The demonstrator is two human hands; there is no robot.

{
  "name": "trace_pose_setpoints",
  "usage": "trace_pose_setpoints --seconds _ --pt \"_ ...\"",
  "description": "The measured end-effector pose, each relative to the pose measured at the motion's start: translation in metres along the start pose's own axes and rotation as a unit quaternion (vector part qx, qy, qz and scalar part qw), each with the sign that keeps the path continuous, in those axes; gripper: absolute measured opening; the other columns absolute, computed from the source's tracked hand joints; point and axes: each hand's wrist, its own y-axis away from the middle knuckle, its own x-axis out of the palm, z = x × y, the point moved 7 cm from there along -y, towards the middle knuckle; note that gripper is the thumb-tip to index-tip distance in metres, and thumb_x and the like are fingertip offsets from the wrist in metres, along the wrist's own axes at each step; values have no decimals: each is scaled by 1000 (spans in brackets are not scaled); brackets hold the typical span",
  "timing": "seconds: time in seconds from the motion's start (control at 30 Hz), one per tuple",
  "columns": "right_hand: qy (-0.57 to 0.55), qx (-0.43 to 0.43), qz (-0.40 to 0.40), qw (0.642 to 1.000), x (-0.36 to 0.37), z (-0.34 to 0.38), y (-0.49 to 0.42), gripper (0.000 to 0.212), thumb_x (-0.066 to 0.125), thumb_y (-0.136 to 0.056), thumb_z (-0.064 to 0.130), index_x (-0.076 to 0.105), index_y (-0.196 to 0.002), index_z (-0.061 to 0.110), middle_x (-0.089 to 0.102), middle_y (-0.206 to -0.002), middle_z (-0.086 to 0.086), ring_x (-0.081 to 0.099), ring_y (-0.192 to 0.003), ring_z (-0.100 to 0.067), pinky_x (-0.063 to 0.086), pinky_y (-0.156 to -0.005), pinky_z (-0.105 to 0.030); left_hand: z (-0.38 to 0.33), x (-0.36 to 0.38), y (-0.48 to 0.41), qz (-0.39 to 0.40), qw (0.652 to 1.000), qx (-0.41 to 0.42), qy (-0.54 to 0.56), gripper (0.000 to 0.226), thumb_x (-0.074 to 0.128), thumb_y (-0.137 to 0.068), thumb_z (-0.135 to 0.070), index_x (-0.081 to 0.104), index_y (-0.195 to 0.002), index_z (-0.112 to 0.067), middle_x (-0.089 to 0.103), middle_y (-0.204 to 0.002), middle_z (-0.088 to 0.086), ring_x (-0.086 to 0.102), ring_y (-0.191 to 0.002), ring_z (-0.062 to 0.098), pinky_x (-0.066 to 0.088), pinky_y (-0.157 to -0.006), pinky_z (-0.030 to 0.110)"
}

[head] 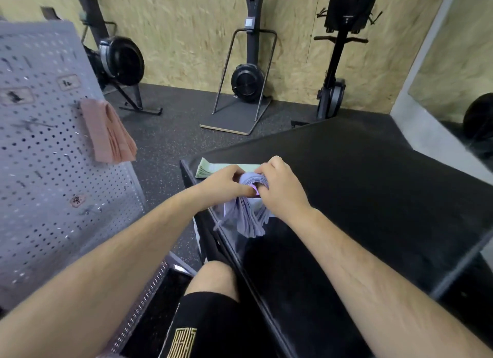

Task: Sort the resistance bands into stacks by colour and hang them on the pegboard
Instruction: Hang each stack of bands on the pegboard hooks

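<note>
Plainly the bundle of lilac elastic resistance bands (250, 219) is light, limp and thin. The loops drape over at the top and their loose ends fan downward, so nothing in the bundle will keep its shape unsupported. As a judgement, the flat strips are likely to slide against each other, and a loose hold could let single loops slip out of the stack. The sensible place to take hold is at the folded crown, where all the layers bunch together.

Both hands are there now. The left hand (224, 183) pinches the crown from its side with thumb and fingers curled in. The right hand (280, 187) wraps over the top from the other side, knuckles up. The two hands meet, almost touching, clamped on the same bundle, with both forearms angled inward.

The bundle hangs just above the near corner of the black padded counter (346, 184). A flat stack of pale green bands (210, 168) lies on the counter just behind the hands. Dusty-pink bands (109, 133) already hang on the grey perforated metal pegboard (40, 157) to the left.
</note>
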Motion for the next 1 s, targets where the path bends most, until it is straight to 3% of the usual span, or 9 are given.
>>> trace_pose_setpoints --seconds 0.13,0.23,0.37,0.53,0.73,0.83,1.0 --pt "-37 -10 -8 999 -18 29 -9 24 60 -91 9 67 -114 11 49 -113 -4 48 -110 -23 43 -88 -34 -11 -32 20 -27 999 2 25 48 75 -68 -40 61 -109 -22 68 -91 -6 60 -81 12 42 -64 23" --pt "-16 -10 12 1000 -28 34 -13 23 60 -91 13 69 -111 19 50 -112 -1 49 -106 -20 46 -88 -37 -16 -41 28 -24 1000 -1 4 30 70 -78 -29 65 -107 -22 73 -90 -3 67 -82 13 43 -64 24" --pt "9 17 125 992 -29 26 -12 8 69 -91 28 71 -98 25 56 -98 1 59 -89 -23 50 -76 -39 -20 -30 29 23 996 -3 -81 20 63 -87 -26 66 -104 -16 60 -80 -5 56 -74 13 38 -59 24" --pt "11 58 256 965 -20 1 -6 28 77 -83 49 67 -75 25 63 -77 2 50 -65 -17 40 -59 -30 -22 0 23 110 977 -18 -183 27 54 -92 -31 65 -102 -9 55 -78 -2 48 -70 17 37 -60 29" --pt "-14 64 250 966 -13 -12 -8 30 75 -83 52 68 -75 24 66 -82 -2 50 -66 -16 40 -59 -32 -20 3 14 104 978 -8 -182 33 57 -83 -35 65 -100 -8 57 -82 1 50 -73 19 39 -65 31" --pt "-15 65 256 964 -12 -13 -7 30 76 -83 52 69 -77 24 64 -80 0 50 -66 -17 39 -60 -32 -21 0 13 109 978 -13 -178 43 54 -67 -45 67 -95 -14 59 -84 1 51 -75 18 40 -67 31" --pt "-17 61 282 957 -16 -12 -6 26 79 -82 46 71 -75 22 57 -71 2 47 -65 -16 35 -59 -32 -26 1 15 135 972 0 -192 32 56 -60 -53 65 -75 -26 52 -99 3 55 -85 22 46 -76 34"
